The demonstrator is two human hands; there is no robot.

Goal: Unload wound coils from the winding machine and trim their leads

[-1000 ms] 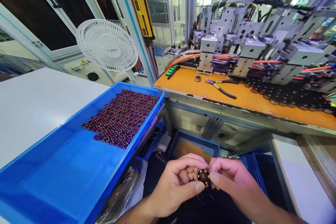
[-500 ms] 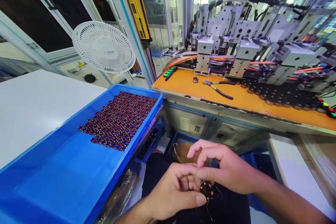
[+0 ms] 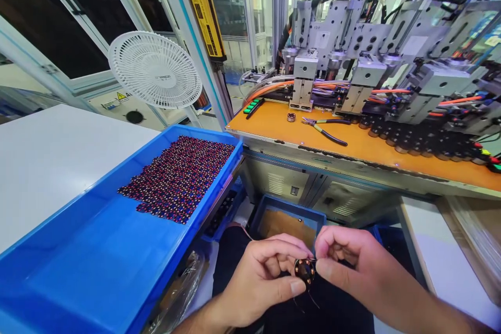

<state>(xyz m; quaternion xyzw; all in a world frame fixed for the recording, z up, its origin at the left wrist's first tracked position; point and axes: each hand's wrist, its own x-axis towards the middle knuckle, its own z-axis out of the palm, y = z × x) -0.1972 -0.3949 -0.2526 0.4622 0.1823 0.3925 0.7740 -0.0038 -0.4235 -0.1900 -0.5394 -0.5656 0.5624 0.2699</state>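
Note:
Low in the view, over my lap, my left hand (image 3: 262, 284) grips a small round motor stator (image 3: 305, 271) between thumb and fingers. It is dark, with copper windings around its ring and thin loose wires hanging below it. Close on its right, my right hand (image 3: 354, 266) has thumb and forefinger pinched together at the stator's upper right edge. A thin wire lead seems to run into that pinch, though the fingertips hide most of it.
To the left lies a blue tray (image 3: 90, 250) with many small dark parts (image 3: 180, 180). Cutting pliers (image 3: 326, 129) and a ring-shaped part (image 3: 291, 117) rest on the orange bench (image 3: 270, 125) before a machine (image 3: 309, 68). A blue bin (image 3: 319, 216) stands below. A white fan (image 3: 154, 70) is behind.
My right hand has moved right and down from above my left fingers to the stator's right edge, its fingers now curled in. The stator has shifted slightly up and left.

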